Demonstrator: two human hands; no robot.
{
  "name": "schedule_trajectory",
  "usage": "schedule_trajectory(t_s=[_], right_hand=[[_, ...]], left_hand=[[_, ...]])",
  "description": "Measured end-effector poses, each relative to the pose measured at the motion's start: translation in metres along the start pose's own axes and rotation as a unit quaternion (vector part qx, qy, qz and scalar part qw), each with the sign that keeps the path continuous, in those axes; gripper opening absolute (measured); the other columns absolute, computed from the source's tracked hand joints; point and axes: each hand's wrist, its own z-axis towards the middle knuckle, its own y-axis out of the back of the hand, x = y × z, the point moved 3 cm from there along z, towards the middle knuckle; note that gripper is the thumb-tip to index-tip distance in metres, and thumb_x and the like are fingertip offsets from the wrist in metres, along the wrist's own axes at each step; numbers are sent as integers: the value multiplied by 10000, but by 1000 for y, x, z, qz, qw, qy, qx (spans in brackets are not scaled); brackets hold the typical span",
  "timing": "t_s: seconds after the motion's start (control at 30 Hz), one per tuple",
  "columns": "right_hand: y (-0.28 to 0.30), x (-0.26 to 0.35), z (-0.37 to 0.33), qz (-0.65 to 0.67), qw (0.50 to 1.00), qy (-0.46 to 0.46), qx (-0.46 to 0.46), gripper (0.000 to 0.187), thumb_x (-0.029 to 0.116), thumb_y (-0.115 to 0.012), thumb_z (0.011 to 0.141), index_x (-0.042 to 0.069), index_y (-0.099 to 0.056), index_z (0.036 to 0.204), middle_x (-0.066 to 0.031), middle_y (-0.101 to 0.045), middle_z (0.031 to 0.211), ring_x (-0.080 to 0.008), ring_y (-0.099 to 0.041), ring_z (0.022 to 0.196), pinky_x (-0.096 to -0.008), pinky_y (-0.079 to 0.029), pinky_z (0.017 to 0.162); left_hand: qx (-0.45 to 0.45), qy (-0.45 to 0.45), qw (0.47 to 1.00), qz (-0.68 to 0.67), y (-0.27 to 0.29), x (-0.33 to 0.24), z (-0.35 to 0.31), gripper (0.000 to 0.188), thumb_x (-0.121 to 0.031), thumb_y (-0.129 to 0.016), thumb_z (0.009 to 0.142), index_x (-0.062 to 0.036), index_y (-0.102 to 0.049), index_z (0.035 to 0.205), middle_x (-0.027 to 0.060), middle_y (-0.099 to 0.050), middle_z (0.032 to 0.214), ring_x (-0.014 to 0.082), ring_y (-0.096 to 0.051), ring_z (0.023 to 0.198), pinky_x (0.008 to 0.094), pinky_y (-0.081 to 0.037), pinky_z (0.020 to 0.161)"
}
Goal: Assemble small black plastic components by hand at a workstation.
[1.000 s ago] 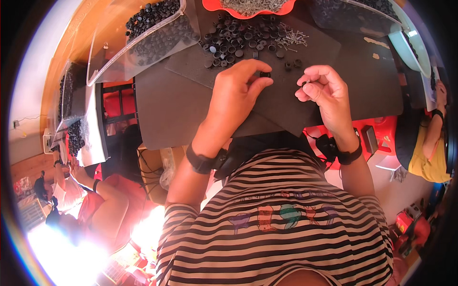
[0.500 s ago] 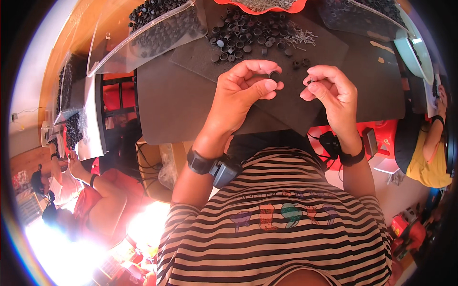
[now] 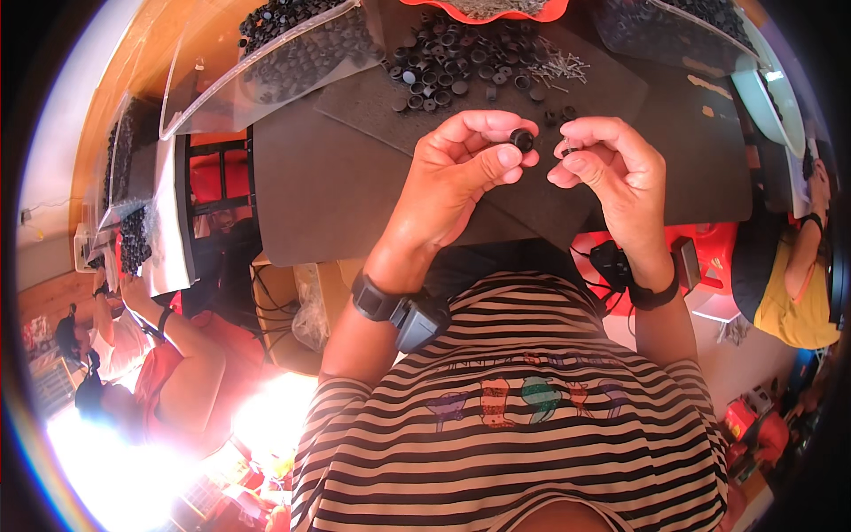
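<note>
A small round black plastic cap (image 3: 522, 139) sits pinched between the thumb and fingers of my left hand (image 3: 465, 164). Close by, on its right, my right hand (image 3: 620, 168) grips a tiny dark round piece (image 3: 568, 152) with what looks like a thin metal screw standing up from it; the fingers partly cover it. The two hands are a short gap apart above the dark table mat (image 3: 355, 191). Beyond them lies a heap of loose black caps and rings (image 3: 452, 66), with a scatter of metal screws (image 3: 563, 69) at its right side.
A red wavy-rimmed bowl (image 3: 550, 12) of screws stands at the far edge. Clear bins (image 3: 301, 66) of black parts flank the mat, and a pale blue basin (image 3: 753, 102) is at the right. People sit at both sides, one in a yellow garment (image 3: 793, 301).
My left hand has shifted slightly right and turned the cap so its round face shows. The right hand has moved a little left, narrowing the gap between them.
</note>
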Motion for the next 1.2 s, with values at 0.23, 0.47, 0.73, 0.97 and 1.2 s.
schedule_trajectory(t_s=[0.23, 0.47, 0.73, 0.97, 1.2], right_hand=[[-1, 4, 1, -5, 1000, -4, 11, 187, -11, -641, 849, -55, -604, 1027, -97, -622, 898, -147, -643, 817, -268, -566, 706], [-5, 8, -1, -4, 1000, 21, 9, 194, -46, -661, 815, -58, -607, 1001, -79, -617, 917, -126, -634, 826, -246, -538, 748], [-2, 12, 0, -77, 996, 53, 14, 142, -74, -665, 788, -41, -637, 924, -75, -624, 902, -124, -643, 809, -228, -534, 712], [-3, 24, 1, -153, 986, 65, -7, 161, -92, -661, 762, -22, -642, 906, -75, -639, 821, -128, -657, 751, -246, -551, 663], [-2, 26, 6, -196, 973, 125, 6, 131, -40, -708, 742, -10, -631, 843, -78, -629, 764, -150, -653, 672, -243, -530, 602]], left_hand=[[-26, -7, 1000, -1, -4, 5, 1, 241, -18, -628, 870, -26, -599, 1109, 124, -630, 1120, 175, -630, 951, 268, -527, 800], [-18, -8, 1000, -4, -5, 9, 2, 232, -44, -615, 888, -22, -596, 1118, 101, -647, 1055, 159, -634, 929, 262, -532, 798], [-16, -3, 999, -38, -6, 12, 1, 235, -42, -606, 892, -22, -594, 1125, 105, -654, 1041, 154, -638, 907, 253, -540, 784], [-15, -9, 1000, -23, -4, 15, 3, 238, -56, -604, 897, -9, -594, 1130, 121, -655, 1039, 164, -638, 897, 261, -531, 782], [-23, -8, 1000, -9, -3, 15, 3, 242, -69, -602, 901, -9, -599, 1135, 119, -657, 1031, 171, -643, 892, 263, -531, 783]])
